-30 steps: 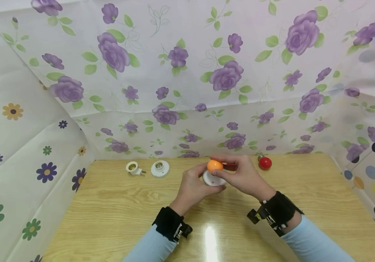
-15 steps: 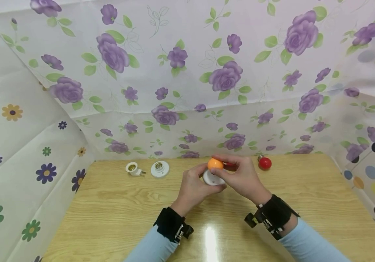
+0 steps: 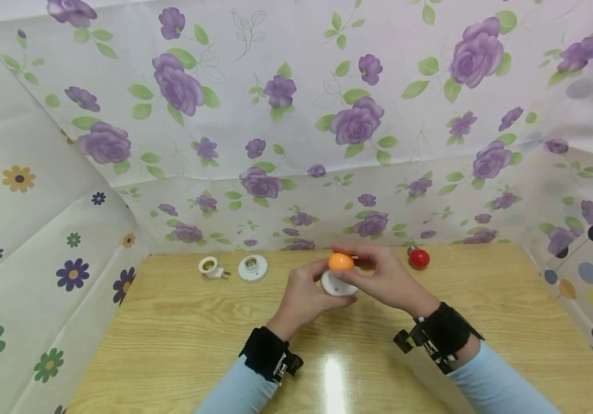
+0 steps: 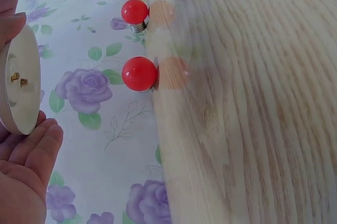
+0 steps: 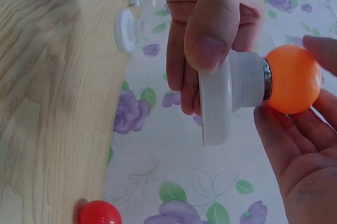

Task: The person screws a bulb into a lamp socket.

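Observation:
My left hand [image 3: 302, 299] grips a round white lamp holder [image 3: 335, 284] by its base, thumb on the flat side in the right wrist view. An orange light bulb [image 5: 292, 79] sits in the socket, with a narrow band of its metal cap [image 5: 267, 79] showing at the socket's mouth. My right hand [image 3: 390, 282] holds the bulb's globe between thumb and fingers. The left wrist view shows the back of the lamp holder [image 4: 23, 76] with two brass screws. Both hands are above the table, close together.
Along the table's back edge lie a white plug-in lamp socket [image 3: 212, 268] and a second round lamp holder [image 3: 252, 267] at left. Two red bulbs stand at right, one red bulb [image 4: 139, 74] nearer the left wrist camera, another red bulb [image 4: 134, 12] beyond. A flowered cloth [image 3: 275, 144] hangs behind.
My right wrist swung slightly left and then back right, its fingers shifting around the orange bulb. The left hand keeps the lamp holder almost still.

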Available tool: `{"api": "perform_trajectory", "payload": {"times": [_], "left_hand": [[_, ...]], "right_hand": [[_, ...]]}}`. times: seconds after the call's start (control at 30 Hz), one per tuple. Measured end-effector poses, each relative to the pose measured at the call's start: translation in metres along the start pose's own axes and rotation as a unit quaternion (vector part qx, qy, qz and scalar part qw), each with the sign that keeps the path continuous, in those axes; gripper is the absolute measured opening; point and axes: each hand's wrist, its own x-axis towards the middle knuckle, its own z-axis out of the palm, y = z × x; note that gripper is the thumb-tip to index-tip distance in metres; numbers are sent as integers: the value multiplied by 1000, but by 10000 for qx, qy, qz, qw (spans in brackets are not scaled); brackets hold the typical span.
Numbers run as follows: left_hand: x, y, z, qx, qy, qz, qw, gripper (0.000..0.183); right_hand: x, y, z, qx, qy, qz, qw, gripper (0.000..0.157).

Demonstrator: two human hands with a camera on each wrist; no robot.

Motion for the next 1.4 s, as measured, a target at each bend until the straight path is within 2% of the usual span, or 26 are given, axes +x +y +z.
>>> {"api": "perform_trajectory", "payload": {"times": [0.13,0.33,0.67,0.93,1.1,1.23,1.4], "left_hand": [[-1,-1,1,-6,-6,54,10000,57],[-2,-3,3,27,68,189,9998,55],[0,-4,6,172,313,313,9989,54],[-1,-1,7,504,428,159,9977,53],[0,2,8,619,475,180,9968,54],[0,2,5,322,212,217,9990,54],[0,2,-2,-223,-482,109,9985,60]], "right_hand": [[-1,-1,1,67,-13,172,9998,40],[-1,-3,4,66,273,269,9992,38],[-1,0,10,141,644,143,9977,39],[-1,1,15,11,1056,-145,9943,34],[-1,0,17,-120,1248,-300,9917,34],[-1,-8,15,-84,1184,-138,9928,35],[-3,-26,9,-9,992,110,9950,37]]}}
